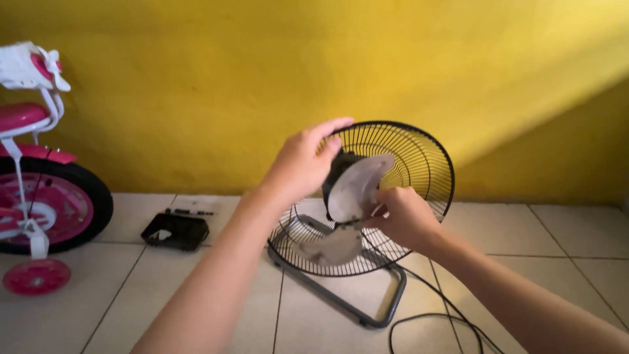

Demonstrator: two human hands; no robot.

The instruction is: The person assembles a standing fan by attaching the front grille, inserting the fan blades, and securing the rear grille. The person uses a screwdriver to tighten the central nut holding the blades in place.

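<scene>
- A floor fan [367, 196] with its front grille off stands on a white tiled floor [537, 242] against a yellow wall [262, 78].
- The left hand [303, 164] rests on the grey fan blade's [354, 187] top edge.
- The right hand [403, 216] pinches the blade near the hub.
- A black plastic tray [175, 231] lies to the left, beside a pink child's bicycle [39, 190].
- A black cord [432, 324] trails across the tiles.

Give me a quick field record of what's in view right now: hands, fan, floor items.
left hand: on top of the fan's hub, over the blades
right hand: pinching at the hub centre
fan: black wire grille, grey blades, tilted on grey floor stand
cord: black, trailing right
black tray: on tiles, left
child's bicycle: pink, far left
wall: yellow
</scene>
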